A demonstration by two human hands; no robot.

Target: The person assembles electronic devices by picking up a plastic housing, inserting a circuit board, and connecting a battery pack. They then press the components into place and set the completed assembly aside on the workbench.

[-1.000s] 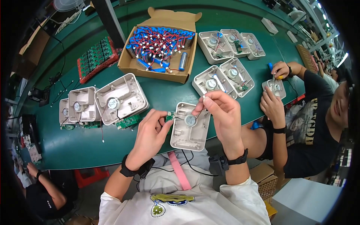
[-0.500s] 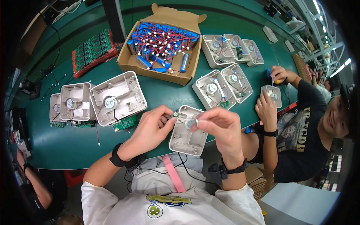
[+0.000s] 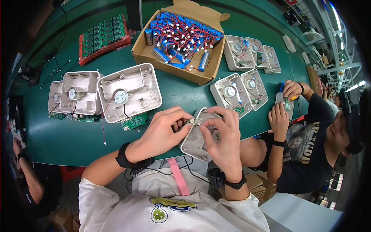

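My left hand [image 3: 164, 129] is closed, its thumb and fingertips pinching a small circuit board [image 3: 192, 121] that is mostly hidden by the fingers. Right beside it, my right hand [image 3: 224, 135] pinches a small white wire connector at the board's edge; the fingertips of both hands almost meet. Beneath them a light grey plastic housing [image 3: 190, 149] lies tilted at the table's front edge. My right hand covers much of its inside, including most of the round speaker.
Left are several open housings [image 3: 152, 101] with speakers and green boards [image 3: 135, 121]. A cardboard box [image 3: 176, 73] of blue batteries with red leads stands behind. Stacked boards [image 3: 104, 36] lie far left. More wired housings [image 3: 222, 101] stand right, where a co-worker's hands [image 3: 279, 118] work on another.
My right hand has brought the white connector leftward to the small board in my left hand. The view has shifted slightly. The co-worker's hands have shifted over their housing.
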